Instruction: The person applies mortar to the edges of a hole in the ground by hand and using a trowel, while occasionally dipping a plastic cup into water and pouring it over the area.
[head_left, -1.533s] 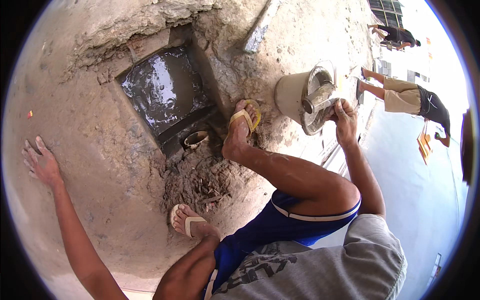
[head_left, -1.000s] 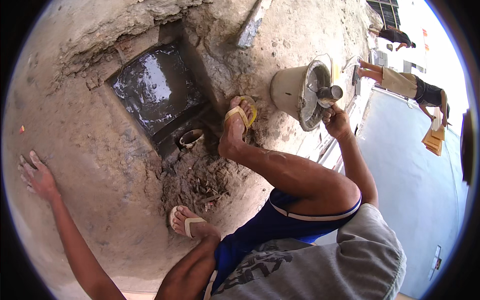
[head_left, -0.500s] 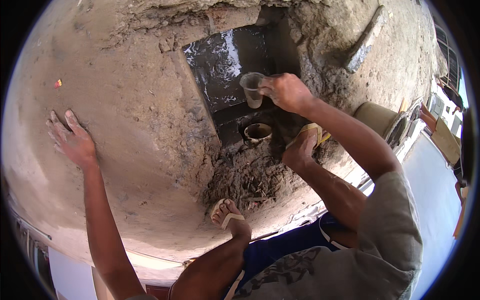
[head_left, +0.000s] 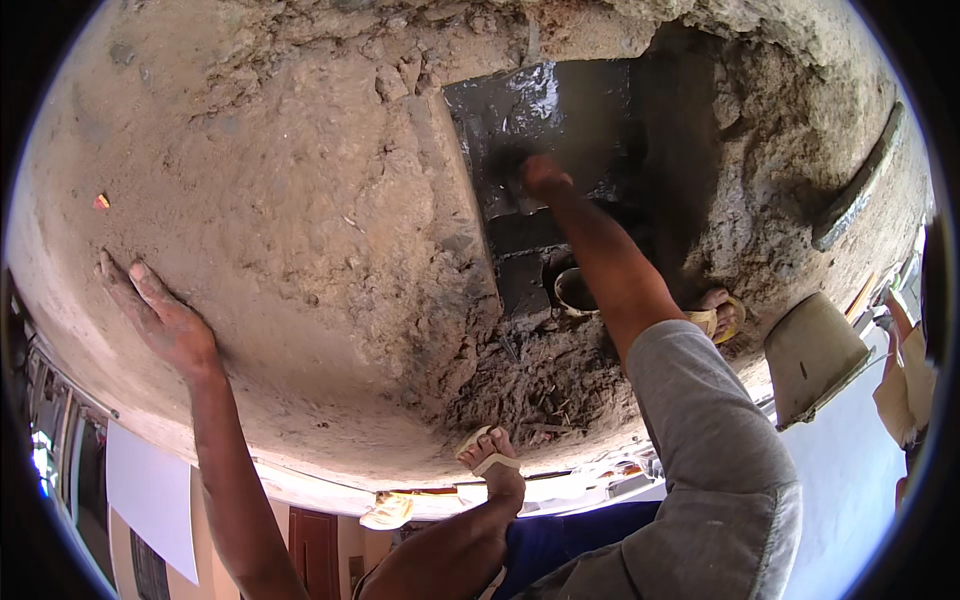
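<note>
Earth point(head_left: 330, 200) surrounds a squared pit point(head_left: 680, 140) at one o'clock, holding dark water point(head_left: 590, 100). A bucket point(head_left: 812, 360) sits just past three o'clock, and a grey bar point(head_left: 862, 185) lies between two and three. The left hand point(head_left: 175, 325), at nine o'clock, rests on the earth, fingers apart. At one o'clock the right hand point(head_left: 546, 180) reaches into the pit, too blurred to tell whether its fingers clamp anything. Below it shows a round pipe mouth point(head_left: 577, 292), partly behind the forearm.
</note>
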